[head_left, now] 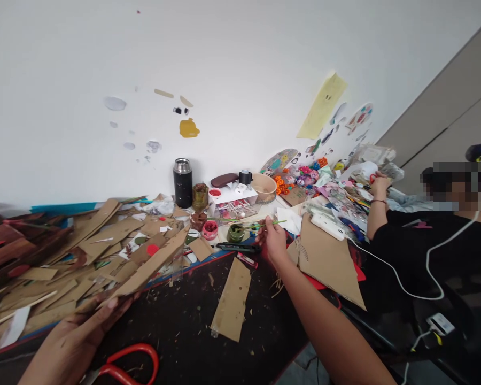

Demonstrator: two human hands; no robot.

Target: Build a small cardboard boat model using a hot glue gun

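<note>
My left hand (90, 331) grips the lower end of a long cardboard strip (156, 264), thumb on top, and the strip slants up to the right over the table. My right hand (273, 239) pinches a thin green-handled stick, probably a paintbrush (280, 221). Its far end reaches toward an open jar of dark green paint (235, 232); whether it touches the paint I cannot tell. Beside that jar stand a jar of pink-red paint (210, 230) and a brownish one (198, 219). A black utility knife (238, 247) lies just in front of the jars.
Red-handled scissors (134, 363) lie near my left hand. A loose cardboard piece (231, 302) rests on the dark table. Cardboard scraps (68, 291) heap up at left. A black flask (183, 184) stands by the wall. At right, a person in black (433, 240) reaches over clutter; a white cable (401, 286) hangs there.
</note>
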